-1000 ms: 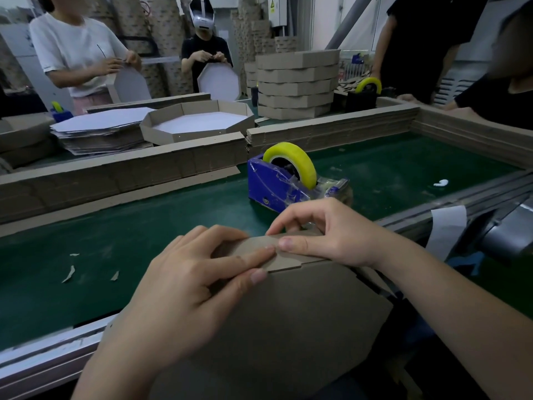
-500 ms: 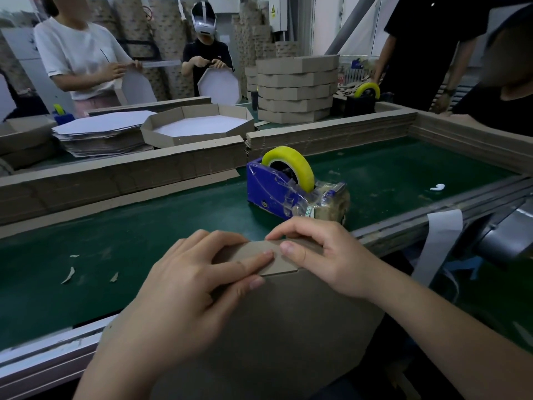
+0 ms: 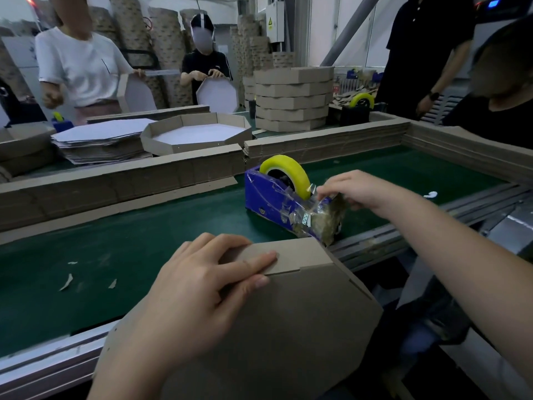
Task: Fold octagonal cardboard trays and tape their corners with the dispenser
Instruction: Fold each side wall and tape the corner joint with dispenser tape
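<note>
Right hand is off the tray now. Half a second ago it was pinching the folded corner next to my left hand. It has moved up to the cutter end of the dispenser, fingers curled, thumb and forefinger pinching the tape end just below the yellow roll.

Left hand hasn't moved: it lies on the tray, fingers straight and flat across the folded flap, pressing it down. It isn't gripping anything.

Tray is in the same spot, brown side up and tilted toward me. Its top edge is over the near rail of the table, just short of the dispenser. The corner the right hand held is now uncovered, and the flap seam shows.

Dispenser is unchanged, standing on the green table surface, its front covered in old tape scraps.

Beyond the cardboard wall: one finished tray, a pile of flat blanks and a stack of trays.
</note>
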A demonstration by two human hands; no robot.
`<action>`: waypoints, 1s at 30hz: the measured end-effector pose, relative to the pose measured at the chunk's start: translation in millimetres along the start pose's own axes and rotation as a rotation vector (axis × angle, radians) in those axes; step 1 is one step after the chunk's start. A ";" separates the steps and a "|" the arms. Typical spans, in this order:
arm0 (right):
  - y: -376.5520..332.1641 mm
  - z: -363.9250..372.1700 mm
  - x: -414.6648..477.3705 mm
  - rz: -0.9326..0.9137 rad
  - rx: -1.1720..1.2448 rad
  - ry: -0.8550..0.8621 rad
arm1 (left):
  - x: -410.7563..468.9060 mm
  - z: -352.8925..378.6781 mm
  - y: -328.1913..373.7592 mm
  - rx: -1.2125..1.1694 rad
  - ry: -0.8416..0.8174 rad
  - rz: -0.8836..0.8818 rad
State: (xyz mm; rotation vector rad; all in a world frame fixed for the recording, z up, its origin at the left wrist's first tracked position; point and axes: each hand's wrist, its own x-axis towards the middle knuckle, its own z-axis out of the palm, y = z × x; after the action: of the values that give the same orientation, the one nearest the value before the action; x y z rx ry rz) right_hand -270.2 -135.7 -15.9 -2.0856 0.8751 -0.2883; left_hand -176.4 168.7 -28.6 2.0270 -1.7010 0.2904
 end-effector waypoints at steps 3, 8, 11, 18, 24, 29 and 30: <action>-2.9 -5.8 -0.8 0.144 0.417 -0.032 | 0.2 1.0 -0.1 0.005 0.007 -0.002; 5.6 3.4 -0.5 0.229 0.769 0.083 | 0.2 0.8 0.8 0.012 0.008 -0.002; 19.1 9.6 -3.9 0.095 0.958 0.140 | 0.3 0.8 0.5 0.014 0.013 -0.008; 42.2 23.6 -6.9 -0.041 1.199 0.212 | 2.4 1.7 0.5 0.032 0.028 0.008; 62.6 40.3 -10.4 -0.173 1.215 0.282 | 3.9 2.4 0.7 0.036 0.029 0.006; 70.2 33.4 -18.7 -0.300 0.351 0.508 | 3.0 1.3 1.0 0.019 0.014 -0.004; 68.0 31.0 -22.0 -0.323 0.189 0.572 | 2.8 1.5 1.5 0.016 0.015 -0.005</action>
State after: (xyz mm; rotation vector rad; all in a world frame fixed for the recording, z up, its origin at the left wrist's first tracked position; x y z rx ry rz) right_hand -304.3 -129.6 -85.8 -1.9836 0.7842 -1.1363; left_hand -177.5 165.4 -28.3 2.0353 -1.6894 0.3175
